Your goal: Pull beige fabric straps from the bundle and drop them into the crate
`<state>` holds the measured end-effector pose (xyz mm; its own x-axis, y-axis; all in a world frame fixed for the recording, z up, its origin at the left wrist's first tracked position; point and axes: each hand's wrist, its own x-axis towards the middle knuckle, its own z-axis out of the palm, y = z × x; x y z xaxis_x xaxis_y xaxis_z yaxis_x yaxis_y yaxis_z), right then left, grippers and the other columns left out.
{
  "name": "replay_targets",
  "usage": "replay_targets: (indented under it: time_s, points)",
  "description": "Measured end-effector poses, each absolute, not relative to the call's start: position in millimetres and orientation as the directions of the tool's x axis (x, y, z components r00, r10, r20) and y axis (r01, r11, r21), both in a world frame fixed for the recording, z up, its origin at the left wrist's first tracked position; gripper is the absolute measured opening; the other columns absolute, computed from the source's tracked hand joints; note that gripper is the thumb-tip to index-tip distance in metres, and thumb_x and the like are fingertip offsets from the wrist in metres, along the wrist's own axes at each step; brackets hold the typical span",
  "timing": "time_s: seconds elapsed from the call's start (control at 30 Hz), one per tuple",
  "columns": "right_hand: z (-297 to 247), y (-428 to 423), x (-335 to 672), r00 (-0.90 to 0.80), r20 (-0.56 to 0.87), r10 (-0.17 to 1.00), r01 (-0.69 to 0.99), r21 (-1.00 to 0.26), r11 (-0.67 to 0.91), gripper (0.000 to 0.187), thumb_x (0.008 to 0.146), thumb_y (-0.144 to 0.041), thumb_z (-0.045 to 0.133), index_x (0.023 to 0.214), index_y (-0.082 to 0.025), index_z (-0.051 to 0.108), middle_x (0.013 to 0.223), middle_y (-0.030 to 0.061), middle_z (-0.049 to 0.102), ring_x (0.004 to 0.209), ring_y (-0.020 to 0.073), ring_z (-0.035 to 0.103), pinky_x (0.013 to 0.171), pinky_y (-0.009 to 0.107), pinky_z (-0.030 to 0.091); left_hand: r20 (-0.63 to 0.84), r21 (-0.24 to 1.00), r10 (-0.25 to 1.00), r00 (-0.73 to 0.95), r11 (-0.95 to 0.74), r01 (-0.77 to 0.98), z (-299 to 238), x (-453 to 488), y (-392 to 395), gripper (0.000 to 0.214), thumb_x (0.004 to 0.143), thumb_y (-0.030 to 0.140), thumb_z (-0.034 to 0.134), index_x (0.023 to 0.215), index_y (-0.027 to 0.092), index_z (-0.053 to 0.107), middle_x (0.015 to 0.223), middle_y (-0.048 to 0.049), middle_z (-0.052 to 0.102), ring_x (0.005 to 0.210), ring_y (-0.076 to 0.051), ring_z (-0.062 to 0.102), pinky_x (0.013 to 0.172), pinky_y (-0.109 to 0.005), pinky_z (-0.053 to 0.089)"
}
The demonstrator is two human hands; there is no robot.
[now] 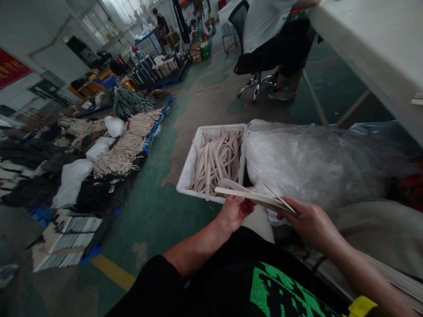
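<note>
A flat beige strap (254, 198) with a looped or folded end stretches between my hands, just in front of the white bin. My left hand (235, 212) is closed, with its fingers curled under the strap's near part. At the other end, my right hand (306, 220) pinches the strap, and a thin strip sticks up beside its fingers. Beyond my left hand stands the white plastic bin (187, 176), which holds a tangled heap of similar beige straps (218, 158).
Clear plastic bags (304, 158) lie right of the bin, under a white table (373, 48). A seated person (267, 31) is on an office chair (243, 61) ahead. Pallets of bundled straps (119, 154) and stacked goods line the left. Another person stands far off.
</note>
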<state>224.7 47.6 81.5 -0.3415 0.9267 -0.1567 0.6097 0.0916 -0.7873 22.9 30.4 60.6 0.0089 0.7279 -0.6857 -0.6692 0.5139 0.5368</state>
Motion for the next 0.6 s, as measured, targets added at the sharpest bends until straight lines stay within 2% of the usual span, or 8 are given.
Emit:
replay_targets:
  time_s: [0.13,0.27,0.33,0.43,0.5,0.6]
  points:
    - [82.1,49.9,215.7,-0.356,-0.13,0.925,0.566,-0.818,0.102,0.034,0.088,-0.053,0.057,0.074,-0.027,0.072,0.062,-0.0007,0.073,0.054,0.0181,0.062,0.056,0.028,0.045,-0.616,0.599,0.785,0.061,0.518,-0.611,62.3,28.6,24.8,0.053,0.053,0.048,0.098,0.082,0.013,0.072,0.073,-0.0052,0.072,0.069,-0.017,0.068,0.068,-0.027,0.047]
    - [73.7,55.0,221.7,-0.236,-0.15,0.96,0.416,-0.909,-0.04,0.048,0.087,-0.068,0.059,0.09,-0.026,0.081,0.079,0.0028,0.079,0.061,0.0192,0.064,0.058,0.029,0.053,-0.596,0.61,0.791,0.14,0.559,-0.562,65.3,24.5,23.0,0.056,0.05,0.054,0.097,0.078,0.012,0.072,0.073,-0.0067,0.073,0.066,-0.017,0.068,0.066,-0.027,0.046]
    - [70.3,57.2,223.7,-0.228,-0.171,0.959,0.301,-0.948,-0.098,0.051,0.082,-0.071,0.065,0.1,-0.026,0.082,0.098,0.0057,0.082,0.075,0.0235,0.07,0.061,0.031,0.058,-0.61,0.568,0.752,0.25,0.634,-0.525,67.8,23.1,19.6,0.054,0.051,0.054,0.097,0.077,0.013,0.072,0.071,-0.0073,0.073,0.063,-0.017,0.067,0.064,-0.027,0.047]
    - [71.0,56.8,218.2,-0.364,-0.144,0.92,0.182,-0.98,-0.081,0.048,0.077,-0.067,0.074,0.1,-0.027,0.084,0.117,0.0082,0.08,0.101,0.0317,0.073,0.078,0.039,0.062,-0.611,0.485,0.685,0.397,0.72,-0.497,73.0,26.7,9.6,0.048,0.059,0.05,0.094,0.084,0.013,0.075,0.075,-0.0079,0.074,0.063,-0.017,0.067,0.064,-0.028,0.049]
    - [74.1,54.3,211.5,-0.438,-0.126,0.89,0.149,-0.987,-0.066,0.045,0.076,-0.066,0.076,0.097,-0.026,0.085,0.114,0.0093,0.08,0.103,0.0334,0.073,0.086,0.042,0.061,-0.586,0.462,0.658,0.473,0.751,-0.472,76.0,31.2,2.3,0.048,0.062,0.049,0.093,0.089,0.014,0.076,0.078,-0.0085,0.075,0.062,-0.016,0.066,0.063,-0.028,0.05]
    - [78.7,50.6,205.6,-0.479,-0.161,0.863,0.142,-0.984,-0.105,0.051,0.074,-0.068,0.076,0.095,-0.023,0.084,0.095,0.0107,0.082,0.086,0.0319,0.076,0.075,0.041,0.062,-0.546,0.479,0.632,0.55,0.774,-0.415,75.8,34.2,-3.7,0.054,0.058,0.057,0.093,0.086,0.014,0.076,0.075,-0.0093,0.074,0.061,-0.017,0.067,0.062,-0.028,0.05]
